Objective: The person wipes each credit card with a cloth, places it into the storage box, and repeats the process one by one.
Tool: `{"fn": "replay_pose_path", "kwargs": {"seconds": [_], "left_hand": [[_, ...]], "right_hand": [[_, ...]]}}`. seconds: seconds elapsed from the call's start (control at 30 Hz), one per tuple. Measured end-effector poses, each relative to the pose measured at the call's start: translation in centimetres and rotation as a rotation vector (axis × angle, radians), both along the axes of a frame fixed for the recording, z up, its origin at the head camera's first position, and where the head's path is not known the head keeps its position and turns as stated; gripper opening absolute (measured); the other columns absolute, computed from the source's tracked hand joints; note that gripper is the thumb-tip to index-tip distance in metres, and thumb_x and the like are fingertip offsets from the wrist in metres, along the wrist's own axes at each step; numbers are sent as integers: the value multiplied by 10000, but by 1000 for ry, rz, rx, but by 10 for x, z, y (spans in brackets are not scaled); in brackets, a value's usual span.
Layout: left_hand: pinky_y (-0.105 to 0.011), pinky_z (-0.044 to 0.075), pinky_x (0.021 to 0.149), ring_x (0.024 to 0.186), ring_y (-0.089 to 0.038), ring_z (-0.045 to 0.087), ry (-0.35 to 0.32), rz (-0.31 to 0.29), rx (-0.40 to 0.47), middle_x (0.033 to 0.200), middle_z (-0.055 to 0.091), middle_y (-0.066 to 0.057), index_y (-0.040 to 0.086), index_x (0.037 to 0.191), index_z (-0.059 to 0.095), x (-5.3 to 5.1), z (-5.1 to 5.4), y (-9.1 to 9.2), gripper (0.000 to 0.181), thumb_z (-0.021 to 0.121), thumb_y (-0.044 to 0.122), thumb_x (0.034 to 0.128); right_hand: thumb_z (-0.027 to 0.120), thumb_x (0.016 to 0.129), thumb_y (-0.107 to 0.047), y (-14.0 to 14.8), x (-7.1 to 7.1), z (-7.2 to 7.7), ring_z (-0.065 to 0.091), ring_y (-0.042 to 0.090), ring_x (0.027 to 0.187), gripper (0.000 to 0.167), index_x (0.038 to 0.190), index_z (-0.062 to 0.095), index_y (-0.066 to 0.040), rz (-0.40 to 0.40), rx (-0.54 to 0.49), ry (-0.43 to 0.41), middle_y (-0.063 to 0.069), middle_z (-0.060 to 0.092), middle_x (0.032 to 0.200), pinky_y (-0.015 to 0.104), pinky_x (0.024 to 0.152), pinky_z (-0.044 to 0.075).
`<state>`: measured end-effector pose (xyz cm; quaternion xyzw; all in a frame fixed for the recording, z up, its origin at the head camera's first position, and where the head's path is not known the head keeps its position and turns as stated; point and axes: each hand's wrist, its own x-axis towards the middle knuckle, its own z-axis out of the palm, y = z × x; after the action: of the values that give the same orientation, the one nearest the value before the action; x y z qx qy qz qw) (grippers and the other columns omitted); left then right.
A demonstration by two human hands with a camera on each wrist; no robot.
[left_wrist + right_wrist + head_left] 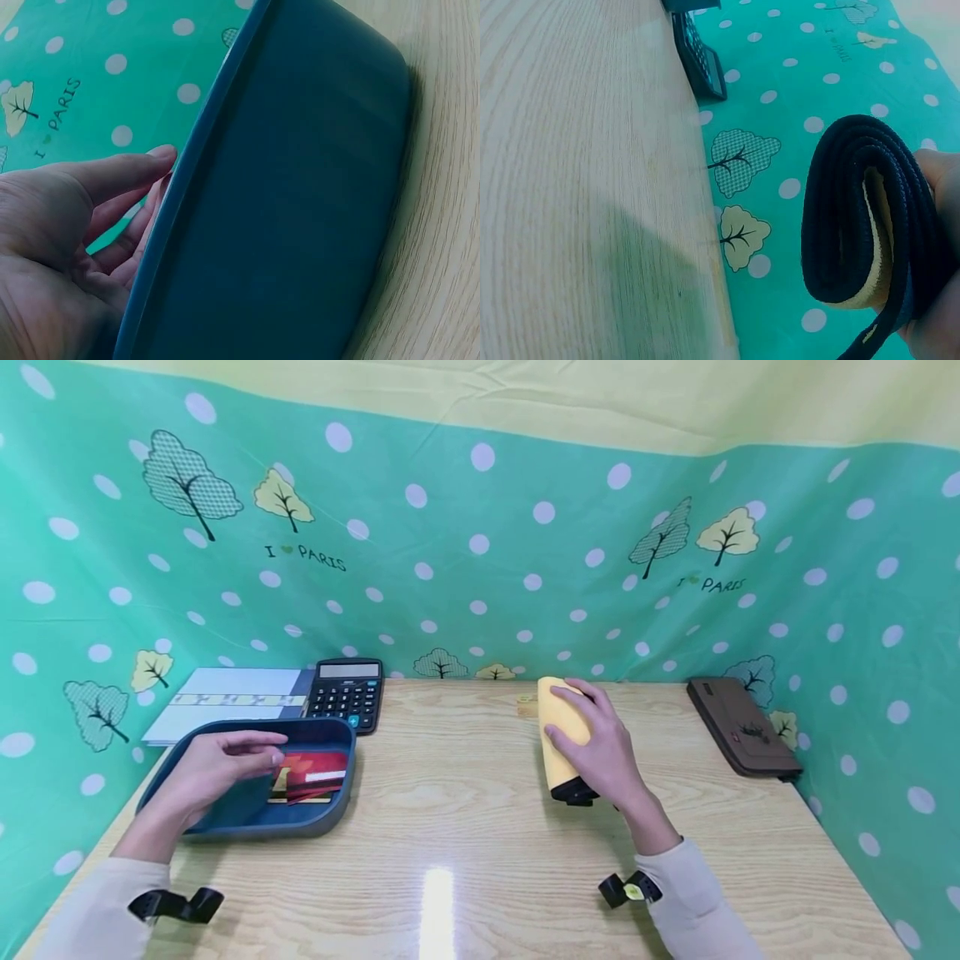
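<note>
My right hand (596,739) grips a rolled-up yellow cloth (564,731) with black edging, held above the right half of the table. In the right wrist view, the end of the rolled cloth (836,217) shows several dark-edged layers and a loose tail. On the left, my left hand (225,768) hovers over the blue plastic bin (315,828), fingers loosely bent and nothing visible between them. Red and gold cards (315,777) lie inside the bin, close to the fingertips. The left wrist view shows the bin's outer wall (300,187) hiding part of the left hand (82,217).
A black calculator (345,693) and a pale blue folder (232,693) lie behind the bin. Partly hidden behind the cloth is a small gold card (527,706). At the right edge lies a brown zipped case (742,727). A green dotted curtain (480,568) surrounds the table.
</note>
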<state>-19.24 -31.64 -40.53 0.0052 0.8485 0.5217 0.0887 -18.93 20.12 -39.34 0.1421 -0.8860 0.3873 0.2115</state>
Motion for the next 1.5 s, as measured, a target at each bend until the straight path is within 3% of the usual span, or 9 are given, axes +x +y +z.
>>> {"fn": "replay_pose_path", "kwargs": {"seconds": [0.13, 0.27, 0.43, 0.57, 0.73, 0.93, 1.03, 1.23, 1.5], "left_hand": [[-108, 576, 804, 963, -92, 767, 37, -5, -83, 1145, 782, -9, -20, 1350, 645, 1, 6, 8, 506, 710, 331, 991], [-136, 570, 808, 959, -54, 743, 85, -40, -188, 1260, 737, -159, 52, 1350, 670, -1, 19, 26, 526, 690, 433, 987], [-209, 608, 805, 983, -73, 738, 142, -124, -190, 1241, 743, -159, 97, 1313, 696, -9, 40, 63, 440, 709, 390, 985], [-218, 618, 820, 1022, -127, 734, 164, -199, -145, 1213, 753, -107, 132, 1293, 702, -24, 53, 102, 376, 749, 310, 965], [-303, 624, 872, 1108, -214, 700, 172, -269, -81, 1297, 701, -86, 161, 1321, 681, -51, 56, 155, 390, 768, 222, 946], [-396, 602, 1004, 1210, -290, 664, 158, -373, -39, 1342, 682, -105, 125, 1341, 669, -78, 46, 212, 454, 797, 183, 909], [-401, 586, 1030, 1204, -285, 659, 158, -391, -21, 1320, 693, -98, 113, 1334, 674, -89, 36, 235, 463, 809, 179, 896], [-368, 562, 1023, 1149, -232, 636, 134, -364, 12, 1302, 680, -76, 132, 1338, 679, -104, 11, 267, 467, 813, 177, 892], [-348, 553, 1002, 1121, -242, 615, 121, -329, 89, 1342, 646, -190, 94, 1334, 675, -121, -22, 290, 470, 815, 149, 890]], "right_hand": [[803, 896, -166, 4, 0, 0, 573, 343, 1314, 537, 1407, 638, -194, -9, -8, -12, 62, 505, 1528, 474, 889, 532], [805, 897, -167, 11, -2, -1, 572, 351, 1305, 536, 1406, 639, -189, -28, -28, -14, 70, 505, 1529, 470, 906, 519], [803, 900, -158, 21, -5, 0, 551, 355, 1324, 532, 1405, 639, -178, -58, -59, -12, 86, 502, 1529, 434, 909, 491], [792, 906, -146, 31, -8, 2, 507, 364, 1381, 537, 1418, 630, -174, -75, -89, -20, 103, 485, 1547, 404, 947, 454], [774, 924, -148, 44, -11, 7, 529, 356, 1300, 538, 1436, 616, -192, -108, -119, -32, 108, 466, 1555, 367, 913, 440], [757, 942, -171, 55, -15, 6, 514, 343, 1297, 532, 1450, 604, -203, -135, -133, -46, 108, 457, 1565, 364, 926, 426], [750, 949, -184, 59, -16, 6, 508, 340, 1293, 532, 1458, 598, -211, -144, -136, -53, 106, 450, 1571, 351, 915, 428], [750, 948, -190, 62, -18, 6, 504, 330, 1294, 530, 1456, 600, -212, -149, -143, -54, 99, 452, 1568, 315, 906, 428], [749, 947, -196, 58, -18, 3, 492, 349, 1335, 531, 1457, 600, -211, -131, -149, -64, 100, 459, 1561, 380, 955, 432]]}}
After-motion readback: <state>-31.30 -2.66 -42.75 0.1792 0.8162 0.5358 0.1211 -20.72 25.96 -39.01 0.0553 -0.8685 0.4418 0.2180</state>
